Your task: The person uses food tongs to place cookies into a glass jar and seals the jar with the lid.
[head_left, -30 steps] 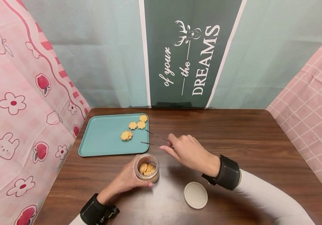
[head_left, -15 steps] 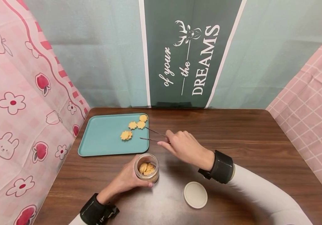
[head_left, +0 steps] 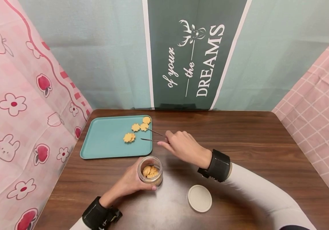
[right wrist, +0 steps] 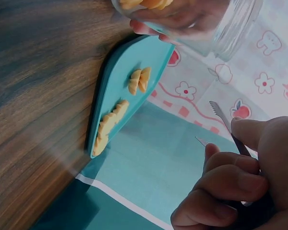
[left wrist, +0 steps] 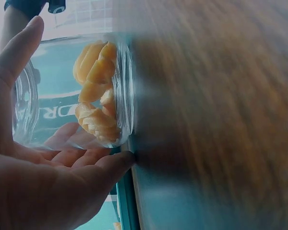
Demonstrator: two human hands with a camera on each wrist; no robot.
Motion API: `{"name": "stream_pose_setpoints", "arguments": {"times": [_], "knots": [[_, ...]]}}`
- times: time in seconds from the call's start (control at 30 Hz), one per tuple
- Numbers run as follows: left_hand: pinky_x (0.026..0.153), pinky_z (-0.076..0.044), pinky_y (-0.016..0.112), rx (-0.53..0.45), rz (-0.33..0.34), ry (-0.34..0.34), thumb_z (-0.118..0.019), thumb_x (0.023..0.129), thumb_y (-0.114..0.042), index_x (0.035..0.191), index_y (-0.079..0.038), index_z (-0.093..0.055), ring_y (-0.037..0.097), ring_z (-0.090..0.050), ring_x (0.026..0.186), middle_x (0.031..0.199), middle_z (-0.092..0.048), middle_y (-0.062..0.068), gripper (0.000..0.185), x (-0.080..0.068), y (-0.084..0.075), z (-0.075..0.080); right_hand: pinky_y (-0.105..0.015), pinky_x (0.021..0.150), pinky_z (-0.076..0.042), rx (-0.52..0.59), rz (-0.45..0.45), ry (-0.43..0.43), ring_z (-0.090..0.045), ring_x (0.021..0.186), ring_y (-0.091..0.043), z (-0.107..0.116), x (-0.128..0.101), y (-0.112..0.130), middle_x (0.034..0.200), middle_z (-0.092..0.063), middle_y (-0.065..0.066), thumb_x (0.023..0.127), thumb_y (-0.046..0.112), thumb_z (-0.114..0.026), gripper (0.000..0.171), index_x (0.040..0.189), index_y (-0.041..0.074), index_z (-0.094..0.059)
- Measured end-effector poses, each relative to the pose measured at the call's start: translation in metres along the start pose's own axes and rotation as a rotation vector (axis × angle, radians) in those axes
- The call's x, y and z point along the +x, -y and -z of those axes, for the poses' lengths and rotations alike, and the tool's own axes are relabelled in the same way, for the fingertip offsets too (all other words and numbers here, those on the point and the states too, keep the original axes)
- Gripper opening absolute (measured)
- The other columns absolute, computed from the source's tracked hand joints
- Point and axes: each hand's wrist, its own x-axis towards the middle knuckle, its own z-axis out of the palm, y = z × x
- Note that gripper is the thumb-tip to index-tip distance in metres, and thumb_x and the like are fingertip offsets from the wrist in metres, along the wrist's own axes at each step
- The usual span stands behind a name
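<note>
My left hand [head_left: 130, 182] grips a small glass jar [head_left: 150, 170] holding several yellow biscuits [left wrist: 97, 91], upright on the wooden table near the front. My right hand [head_left: 181, 147] pinches thin metal tweezers [head_left: 153, 136], whose tips stand apart over the right edge of a teal tray [head_left: 104, 143]. Several flower-shaped biscuits [head_left: 137, 128] lie on the tray's far right part; the tweezers' tips are close to them and hold nothing. In the right wrist view the tweezers [right wrist: 226, 125] stick out past my fingers, with the tray [right wrist: 115, 91] and the jar [right wrist: 206, 24] beyond.
A round white lid [head_left: 200, 198] lies flat on the table to the right of the jar. Pink patterned cloth [head_left: 18, 105] hangs along the left side and a pink checked cloth [head_left: 319, 111] along the right. A green banner [head_left: 193, 54] covers the back wall.
My right hand has moved a little left and away with the tweezers, bringing their tips nearer the biscuits on the tray. The left hand and jar have stayed put.
</note>
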Motion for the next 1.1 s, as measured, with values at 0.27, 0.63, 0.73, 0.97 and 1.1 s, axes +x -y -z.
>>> {"name": "stream_pose_setpoints", "arguments": {"times": [0.27,0.63,0.73,0.97,1.1], "knots": [[0.108,-0.049,0.042,0.007,0.005,-0.001,-0.103,0.065,-0.031,0.147,-0.016,-0.051,0.018,-0.063,0.123,0.136,-0.065,0.002,0.098,-0.001,0.001,0.0,-0.031,0.048,-0.048,0.013,0.005,0.034,-0.055,0.052,-0.007,-0.007,0.008,0.002,0.062,-0.052,0.01,0.106,0.045,-0.063,0.037,0.085,0.015,-0.058],[0.108,-0.049,0.042,-0.006,-0.001,0.003,-0.103,0.066,-0.03,0.147,-0.016,-0.05,0.02,-0.063,0.123,0.137,-0.065,0.004,0.098,-0.001,-0.001,0.003,-0.031,0.05,-0.05,0.014,0.043,0.053,-0.054,0.053,-0.007,-0.017,0.023,0.003,0.064,-0.052,0.008,0.106,0.044,-0.065,0.037,0.086,0.013,-0.059],[0.108,-0.05,0.043,-0.014,-0.007,0.006,-0.103,0.066,-0.03,0.147,-0.015,-0.05,0.021,-0.063,0.123,0.137,-0.065,0.005,0.098,-0.001,-0.001,0.003,-0.034,0.052,-0.053,-0.002,0.05,0.051,-0.057,0.055,-0.009,-0.021,0.027,0.003,0.065,-0.053,0.008,0.106,0.044,-0.064,0.036,0.087,0.013,-0.061],[0.109,-0.049,0.046,-0.037,-0.006,0.008,-0.103,0.066,-0.029,0.147,-0.014,-0.05,0.022,-0.063,0.124,0.138,-0.065,0.005,0.098,-0.001,-0.001,0.003,-0.035,0.054,-0.056,-0.002,0.053,0.067,-0.061,0.057,-0.011,-0.034,0.036,0.001,0.066,-0.055,0.007,0.106,0.044,-0.063,0.036,0.089,0.013,-0.063],[0.109,-0.049,0.045,-0.041,0.002,0.009,-0.103,0.066,-0.029,0.147,-0.015,-0.051,0.021,-0.063,0.124,0.138,-0.065,0.004,0.097,-0.001,-0.001,0.002,-0.035,0.054,-0.056,-0.008,0.062,0.082,-0.062,0.057,-0.011,-0.041,0.041,-0.003,0.065,-0.055,0.007,0.107,0.044,-0.063,0.037,0.088,0.012,-0.063]]}}
